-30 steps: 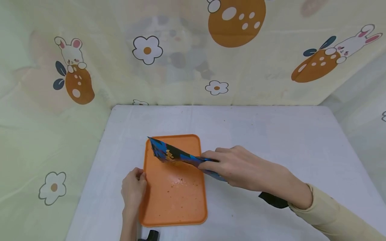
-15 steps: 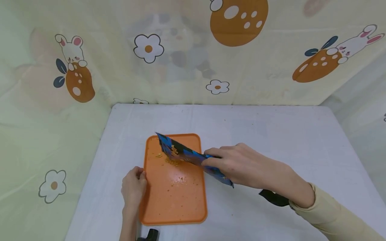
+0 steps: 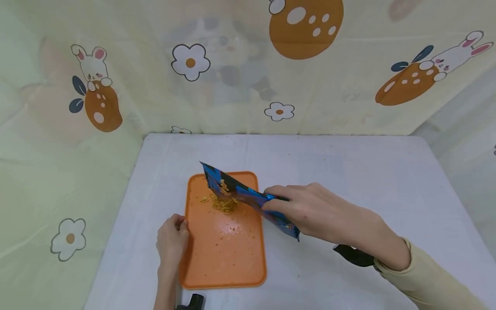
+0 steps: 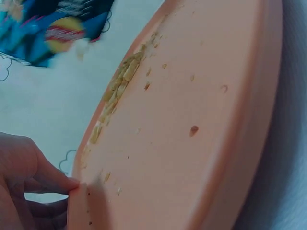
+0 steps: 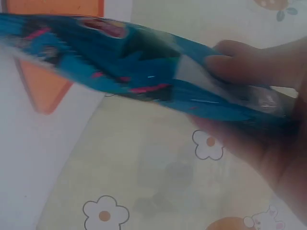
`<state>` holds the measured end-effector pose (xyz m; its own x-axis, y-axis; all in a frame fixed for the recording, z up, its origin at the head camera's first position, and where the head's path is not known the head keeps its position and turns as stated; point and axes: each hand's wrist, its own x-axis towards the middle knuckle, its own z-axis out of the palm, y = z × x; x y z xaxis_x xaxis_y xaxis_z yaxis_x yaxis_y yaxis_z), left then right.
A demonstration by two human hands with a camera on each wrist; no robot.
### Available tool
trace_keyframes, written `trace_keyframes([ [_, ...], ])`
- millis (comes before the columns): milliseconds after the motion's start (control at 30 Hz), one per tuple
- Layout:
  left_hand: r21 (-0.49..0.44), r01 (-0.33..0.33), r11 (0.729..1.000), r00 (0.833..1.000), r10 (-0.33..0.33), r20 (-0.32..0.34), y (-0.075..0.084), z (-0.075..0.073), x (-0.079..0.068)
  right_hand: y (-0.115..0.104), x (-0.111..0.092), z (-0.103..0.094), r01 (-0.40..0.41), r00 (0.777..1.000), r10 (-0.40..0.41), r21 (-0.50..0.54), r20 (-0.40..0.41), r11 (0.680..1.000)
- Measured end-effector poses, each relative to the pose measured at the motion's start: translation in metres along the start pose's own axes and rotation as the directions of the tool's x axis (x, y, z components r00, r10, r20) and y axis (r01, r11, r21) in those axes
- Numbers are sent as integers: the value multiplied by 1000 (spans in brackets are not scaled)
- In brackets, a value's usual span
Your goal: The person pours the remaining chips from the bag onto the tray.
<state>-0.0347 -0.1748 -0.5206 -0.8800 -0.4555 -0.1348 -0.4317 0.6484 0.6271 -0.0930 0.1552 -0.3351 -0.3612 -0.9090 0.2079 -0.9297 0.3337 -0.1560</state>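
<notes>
My right hand (image 3: 310,211) grips a blue and black snack bag (image 3: 248,196) between thumb and fingers. The bag slants down over the far half of an orange tray (image 3: 221,267), overlapping it in the head view. Beneath the bag, a small heap of thin yellow snack sticks (image 3: 224,206) lies on the tray. Brown crumbs dot the rest of its surface. At the tray's left edge my left hand (image 3: 172,239) pinches the rim, thumb on top, as the left wrist view shows. The right wrist view has the blue bag (image 5: 120,62) stretched from the right hand toward the tray.
The tray lies on a white-covered table (image 3: 348,172). A patterned curtain (image 3: 232,86) with rabbits and flowers rises behind and at the sides. Black straps or mounts show by each wrist, one being a black piece (image 3: 195,301) at the front edge.
The yellow snack sticks have appeared on the tray and the heap has grown. The bag and right hand have shifted slightly up and right. The left hand stays at the rim.
</notes>
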Motion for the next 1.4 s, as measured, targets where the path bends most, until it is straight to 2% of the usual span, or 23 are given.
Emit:
trace_keyframes([
  [533, 0, 5, 1000, 1000, -5, 5, 0, 0, 1, 1, -1, 1, 22, 999, -26, 90, 39, 996],
  [1067, 2, 2, 1000, 1000, -2, 6, -2, 0, 1, 0, -3, 3, 15, 998, -19, 87, 53, 996],
  [1400, 7, -2, 1000, 1000, 2, -3, -3, 1, 2, 3, 1, 2, 39, 999, -39, 86, -3, 996],
])
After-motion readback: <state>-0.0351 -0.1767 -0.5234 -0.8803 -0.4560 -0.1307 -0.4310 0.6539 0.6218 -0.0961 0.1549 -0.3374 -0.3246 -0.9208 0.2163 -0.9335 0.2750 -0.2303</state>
